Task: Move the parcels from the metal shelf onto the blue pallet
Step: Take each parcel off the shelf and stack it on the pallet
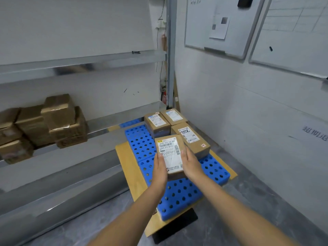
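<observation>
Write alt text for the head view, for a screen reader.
The left hand and right hand hold a labelled parcel between them over the blue pallet, where three parcels already sit at the far end. More brown parcels are stacked on the metal shelf to the left.

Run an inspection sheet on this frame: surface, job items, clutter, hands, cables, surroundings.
Surface: blue pallet, perforated, lying on a cardboard sheet on a grey floor.
Job's things: three placed parcels at the pallet's far end; held parcel above the pallet; brown shelf parcels stacked on the metal shelf.
Clutter: nothing seen.
Hands: left hand and right hand carry the held parcel between them, one on each long side.
Cables: thin cable runs down beside the shelf post.
Surroundings: whiteboards on the right wall.
</observation>
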### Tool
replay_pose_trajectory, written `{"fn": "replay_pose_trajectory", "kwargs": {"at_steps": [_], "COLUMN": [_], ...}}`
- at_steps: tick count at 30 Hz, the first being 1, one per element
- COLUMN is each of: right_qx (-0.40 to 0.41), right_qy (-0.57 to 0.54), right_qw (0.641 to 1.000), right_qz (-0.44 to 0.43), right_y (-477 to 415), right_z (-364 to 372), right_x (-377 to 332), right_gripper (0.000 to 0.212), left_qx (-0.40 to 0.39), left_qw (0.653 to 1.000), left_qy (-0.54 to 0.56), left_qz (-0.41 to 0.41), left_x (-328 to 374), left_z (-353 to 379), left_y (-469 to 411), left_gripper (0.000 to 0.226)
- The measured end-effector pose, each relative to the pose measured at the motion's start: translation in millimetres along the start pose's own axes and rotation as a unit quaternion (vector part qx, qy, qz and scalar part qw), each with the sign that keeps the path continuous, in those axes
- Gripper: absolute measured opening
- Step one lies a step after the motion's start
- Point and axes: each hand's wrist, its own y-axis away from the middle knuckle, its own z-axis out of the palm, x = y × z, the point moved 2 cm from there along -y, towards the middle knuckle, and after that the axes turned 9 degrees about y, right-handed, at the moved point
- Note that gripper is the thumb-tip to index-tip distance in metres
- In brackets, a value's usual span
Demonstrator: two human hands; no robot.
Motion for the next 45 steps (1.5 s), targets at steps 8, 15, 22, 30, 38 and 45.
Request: {"fn": "replay_pose_trajectory", "kwargs": {"at_steps": [8,15,22,30,38,45], "right_qx": [0.001,-0.051,-0.087,-0.131,-0.085,-0.06], "right_qy": [0.158,0.277,0.333,0.358,0.361,0.379], "right_qw": [0.987,0.958,0.933,0.918,0.916,0.909], "right_qz": [-0.014,-0.055,-0.11,-0.109,-0.151,-0.165], "right_y": [-104.7,-184.0,-238.6,-276.9,-286.1,-278.8], "right_z": [-5.9,0.3,14.4,33.5,39.6,40.2], "right_x": [32.1,58.2,80.1,94.3,100.8,104.1], "right_gripper": [0.049,0.057,0.063,0.065,0.071,0.068], "left_qx": [0.034,0.091,0.137,0.174,0.169,0.186], "left_qw": [0.999,0.996,0.989,0.982,0.98,0.974], "left_qy": [-0.004,0.016,-0.024,-0.013,-0.046,-0.067], "left_qz": [0.012,-0.015,-0.041,-0.074,-0.098,-0.109], "left_x": [-2.9,-24.2,-38.4,-53.1,-50.3,-50.7], "left_z": [36.4,58.6,59.9,59.2,58.3,57.1], "left_y": [-81.1,-148.3,-196.5,-222.4,-234.4,-229.7], "left_gripper": [0.062,0.054,0.055,0.056,0.048,0.046]}}
